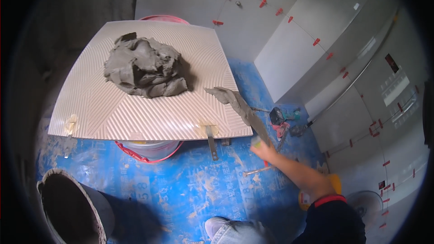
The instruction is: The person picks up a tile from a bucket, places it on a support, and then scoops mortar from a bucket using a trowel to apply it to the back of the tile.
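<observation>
My right hand (263, 150) is closed round the grip of a trowel (259, 129). Grey mortar coats the trowel's long blade, which slants up and left over the right edge of a large tile (199, 52). The tile lies with its ribbed back up. On it sits a big lump of grey mortar (147, 68), apart from the trowel. Along the near edge, two metal strips, one on the left (69, 131) and one on the right (211, 143), are stuck on with yellowish glue and stick out past the rim. My left hand is out of view.
A pink-rimmed bucket (151, 150) stands under the tile. At the lower left is a deep grey bucket (97, 205). A cordless power tool (282, 115) lies on the blue sheeted floor (190, 185), by the right wall (357, 122) with red tile clips. My shoe (216, 227) shows below.
</observation>
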